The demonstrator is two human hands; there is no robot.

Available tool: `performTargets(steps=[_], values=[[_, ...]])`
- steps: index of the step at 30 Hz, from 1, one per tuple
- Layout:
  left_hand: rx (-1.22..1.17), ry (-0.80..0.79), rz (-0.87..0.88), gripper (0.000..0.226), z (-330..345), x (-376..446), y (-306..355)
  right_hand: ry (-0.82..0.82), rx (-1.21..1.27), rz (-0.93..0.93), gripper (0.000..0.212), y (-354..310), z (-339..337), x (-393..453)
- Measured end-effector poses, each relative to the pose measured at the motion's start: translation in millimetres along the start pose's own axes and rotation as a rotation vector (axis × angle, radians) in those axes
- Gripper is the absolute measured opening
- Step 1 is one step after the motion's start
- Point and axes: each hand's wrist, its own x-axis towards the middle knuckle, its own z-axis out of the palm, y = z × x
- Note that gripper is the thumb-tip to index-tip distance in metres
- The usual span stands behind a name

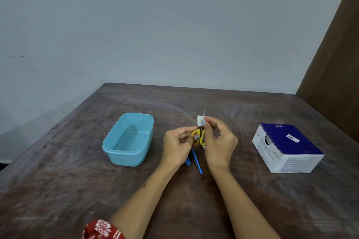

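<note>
My left hand (177, 145) grips a small pair of scissors by its yellow handles (200, 137), blades pointing up and away. My right hand (219, 141) pinches a small white swab pad (200, 120) against the blades, whose tip sticks out just above the pad. Both hands hover above the middle of the brown table (213, 103). Under them lie blue-handled tools (197, 161) on the table, partly hidden by my wrists.
A light blue plastic tub (110, 146), open and with nothing in it, stands left of my hands. A blue and white box of alcohol swabs (287, 147) sits at the right. A pale wall runs behind the table, a brown panel at the far right.
</note>
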Motion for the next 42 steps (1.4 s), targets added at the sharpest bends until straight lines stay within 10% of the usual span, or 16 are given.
performTargets(steps=[31, 42], values=[[0.046, -0.098, -0.042, 0.028, 0.4, -2.3, 4.8, 0.111, 0.061, 0.013, 0.019, -5.6, -2.7, 3.1], [-0.107, 0.086, -0.053, 0.026, -6.8, 5.7, 4.4, -0.143, -0.297, -0.406, 0.020, 6.0, 0.4, -4.3]])
